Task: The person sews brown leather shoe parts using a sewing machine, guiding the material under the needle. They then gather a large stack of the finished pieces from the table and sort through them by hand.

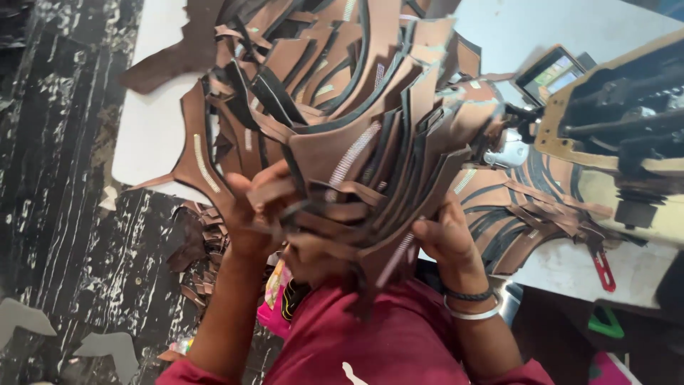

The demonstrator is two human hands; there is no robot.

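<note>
A big fanned bundle of brown leather cut pieces, edged in black and trimmed with pale stitched strips, fills the middle of the view. My left hand grips the bundle's lower left end. My right hand, with a dark band and a silver bangle on the wrist, clasps the lower right end. Both hands hold the bundle up close above my lap, in front of the white table.
More brown pieces lie spread on the table to the right, beside a sewing machine and a small screen device. Leather scraps hang off the table's edge over a dark, white-streaked floor. Red-handled snips rest near the front edge.
</note>
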